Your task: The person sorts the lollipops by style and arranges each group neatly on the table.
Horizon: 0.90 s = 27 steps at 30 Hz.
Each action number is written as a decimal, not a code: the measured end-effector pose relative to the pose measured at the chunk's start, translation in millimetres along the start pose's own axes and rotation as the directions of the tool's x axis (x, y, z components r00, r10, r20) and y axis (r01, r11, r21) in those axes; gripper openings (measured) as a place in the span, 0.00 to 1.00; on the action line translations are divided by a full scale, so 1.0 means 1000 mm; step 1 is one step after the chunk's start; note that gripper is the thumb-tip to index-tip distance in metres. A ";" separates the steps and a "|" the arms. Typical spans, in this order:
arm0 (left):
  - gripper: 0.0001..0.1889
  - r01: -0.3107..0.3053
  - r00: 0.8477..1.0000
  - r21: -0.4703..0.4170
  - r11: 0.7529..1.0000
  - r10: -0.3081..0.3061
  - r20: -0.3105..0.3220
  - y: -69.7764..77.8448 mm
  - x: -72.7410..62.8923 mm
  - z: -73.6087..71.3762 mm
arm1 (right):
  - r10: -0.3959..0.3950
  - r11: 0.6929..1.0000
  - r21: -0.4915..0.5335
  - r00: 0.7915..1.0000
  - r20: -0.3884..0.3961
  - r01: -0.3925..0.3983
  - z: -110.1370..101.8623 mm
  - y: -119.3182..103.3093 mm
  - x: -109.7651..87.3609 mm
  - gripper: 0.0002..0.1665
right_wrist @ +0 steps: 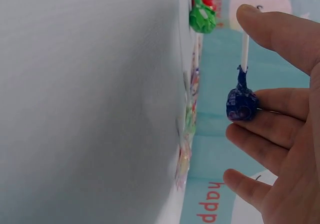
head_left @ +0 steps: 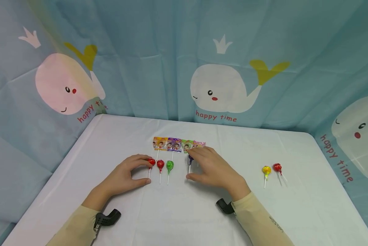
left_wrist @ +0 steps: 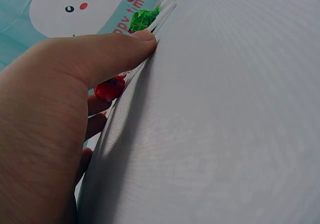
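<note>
Near the middle of the table, my left hand (head_left: 127,174) holds a red lollipop (head_left: 151,162), fingertips at its wrapped head and thumb by the stick's lower end. Right beside it lie another red lollipop (head_left: 160,164) and a green lollipop (head_left: 170,165), sticks toward me. My right hand (head_left: 211,169) grips a dark purple-blue lollipop (right_wrist: 242,103) lengthwise, its head against the fingers and the stick running to the thumb. In the right wrist view, this lollipop stands off from the table surface. The left wrist view shows the left thumb covering part of the red lollipop's stick.
Behind the hands is a row of flat-wrapped lollipops in orange (head_left: 160,143), purple (head_left: 174,145), green (head_left: 187,145) and pink, the last partly hidden. A yellow lollipop (head_left: 266,170) and a red one (head_left: 277,167) lie at the right of the white-covered table (head_left: 171,218). A whale-print curtain (head_left: 159,68) stands behind.
</note>
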<state>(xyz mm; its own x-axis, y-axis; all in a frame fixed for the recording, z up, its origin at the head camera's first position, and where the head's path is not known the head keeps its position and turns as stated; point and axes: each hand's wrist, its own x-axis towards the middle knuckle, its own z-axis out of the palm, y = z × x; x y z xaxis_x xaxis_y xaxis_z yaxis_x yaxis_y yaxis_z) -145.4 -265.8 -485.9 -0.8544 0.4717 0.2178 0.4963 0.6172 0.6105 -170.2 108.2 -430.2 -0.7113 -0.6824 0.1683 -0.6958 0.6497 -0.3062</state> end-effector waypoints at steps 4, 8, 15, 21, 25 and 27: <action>0.27 -0.011 1.000 0.006 1.000 0.011 -0.002 0.000 0.001 0.000 | -0.005 1.000 -0.005 1.000 0.005 0.005 0.001 -0.001 0.002 0.50; 0.26 -0.018 1.000 0.010 1.000 0.018 -0.002 0.000 0.001 0.000 | -0.018 1.000 -0.002 1.000 0.010 0.018 0.003 -0.003 0.005 0.50; 0.26 -0.006 1.000 0.006 1.000 0.006 -0.001 0.000 0.001 -0.001 | -0.025 1.000 -0.007 1.000 0.011 0.025 0.005 -0.005 0.007 0.49; 0.26 -0.010 1.000 0.007 1.000 0.010 0.000 -0.001 0.000 -0.001 | -0.026 1.000 -0.002 1.000 0.010 0.026 0.006 -0.006 0.009 0.49; 0.26 -0.014 1.000 0.006 1.000 0.014 -0.003 -0.001 0.000 0.000 | -0.028 1.000 0.000 0.999 0.014 0.028 0.007 -0.006 0.011 0.49; 0.26 -0.016 1.000 0.004 1.000 0.016 -0.005 -0.002 0.001 0.000 | -0.029 1.000 -0.002 0.999 0.018 0.029 0.008 -0.006 0.012 0.49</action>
<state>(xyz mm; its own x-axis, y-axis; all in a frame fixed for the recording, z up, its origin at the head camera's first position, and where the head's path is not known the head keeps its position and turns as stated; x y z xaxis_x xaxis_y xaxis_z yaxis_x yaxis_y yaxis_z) -146.8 -266.6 -487.0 -0.8473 0.4781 0.2312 0.5102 0.6123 0.6040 -173.7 93.2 -433.7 -0.6888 -0.7071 0.1603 -0.7165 0.6302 -0.2991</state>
